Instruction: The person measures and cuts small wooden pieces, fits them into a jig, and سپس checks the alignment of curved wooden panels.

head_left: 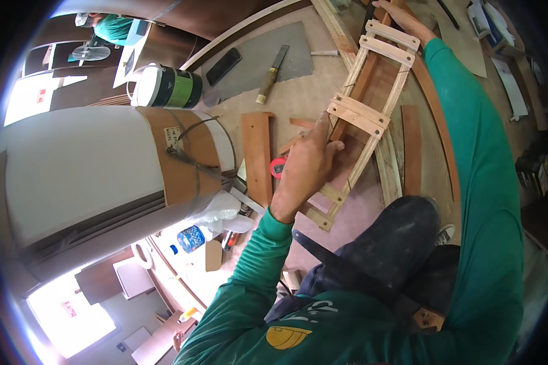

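Wooden frame (354,120): slanted, ahead of bent knee (411,222).
Left hand (301,164): holding frame's side in fingers.
Right hand (411,23): at far end; cannot tell fingers' hold.
Crosspieces (388,50): could loosen if twisted unevenly.

black phone (223,66) | green-banded bucket (179,88) | blue-labelled bottle (191,238) | background fan (91,53)

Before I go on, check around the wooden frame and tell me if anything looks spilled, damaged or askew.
Nothing looks plainly spilled or broken. One mild oddity: the gray sheet, left of the far end of the wooden frame, looks ragged along its near edge, unlike its straighter right side, perhaps just roughly cut.
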`<act>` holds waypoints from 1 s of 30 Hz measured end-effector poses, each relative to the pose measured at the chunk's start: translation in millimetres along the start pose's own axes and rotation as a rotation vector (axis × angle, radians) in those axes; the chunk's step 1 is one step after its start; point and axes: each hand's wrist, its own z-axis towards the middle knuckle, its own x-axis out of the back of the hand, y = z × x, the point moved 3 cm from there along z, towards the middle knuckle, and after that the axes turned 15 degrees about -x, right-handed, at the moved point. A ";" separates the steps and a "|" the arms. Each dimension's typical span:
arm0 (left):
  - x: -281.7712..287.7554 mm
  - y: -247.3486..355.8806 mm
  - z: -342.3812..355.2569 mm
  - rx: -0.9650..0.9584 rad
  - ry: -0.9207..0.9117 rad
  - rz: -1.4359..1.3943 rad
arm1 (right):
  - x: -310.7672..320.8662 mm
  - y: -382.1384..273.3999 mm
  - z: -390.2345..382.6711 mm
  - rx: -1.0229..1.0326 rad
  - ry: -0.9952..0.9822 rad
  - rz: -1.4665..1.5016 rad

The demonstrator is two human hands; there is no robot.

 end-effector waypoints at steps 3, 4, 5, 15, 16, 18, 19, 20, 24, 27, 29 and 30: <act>5.4 -6.1 1.8 -0.030 -0.029 -0.049 | 3.6 -12.9 -25.4 -0.005 0.066 0.081; 7.1 -3.3 9.1 -0.047 -0.045 0.006 | 32.4 -1.1 -29.4 -0.010 0.077 0.178; 9.2 -6.1 12.8 -0.036 -0.048 0.061 | 28.7 -3.8 -44.9 -0.021 0.059 0.264; -4.1 -28.9 50.6 0.028 -0.049 0.261 | 142.2 171.9 -436.3 -0.242 0.414 0.153; -1.6 -25.6 48.2 0.079 -0.051 0.254 | 135.7 193.9 -473.7 -0.281 0.432 0.200; -4.9 -26.8 50.1 0.074 -0.019 0.272 | 134.7 235.7 -544.5 -0.314 0.566 0.370; -6.0 -28.7 51.8 0.071 -0.006 0.288 | 132.3 250.6 -573.5 -0.288 0.610 0.431; -6.4 -27.1 51.3 0.087 -0.038 0.296 | 128.6 264.0 -600.8 -0.276 0.655 0.491; 0.4 -19.7 57.2 0.123 -0.099 0.358 | 106.8 283.3 -652.1 -0.173 0.692 0.432; -2.0 -11.0 57.9 0.127 -0.089 0.422 | 86.0 278.7 -654.8 -0.137 0.659 0.254; 0.3 -10.9 58.4 0.115 -0.092 0.441 | 68.7 275.7 -651.9 -0.185 0.616 0.149; 2.7 -12.0 61.5 0.098 -0.106 0.434 | 64.4 277.6 -656.9 -0.200 0.563 -0.005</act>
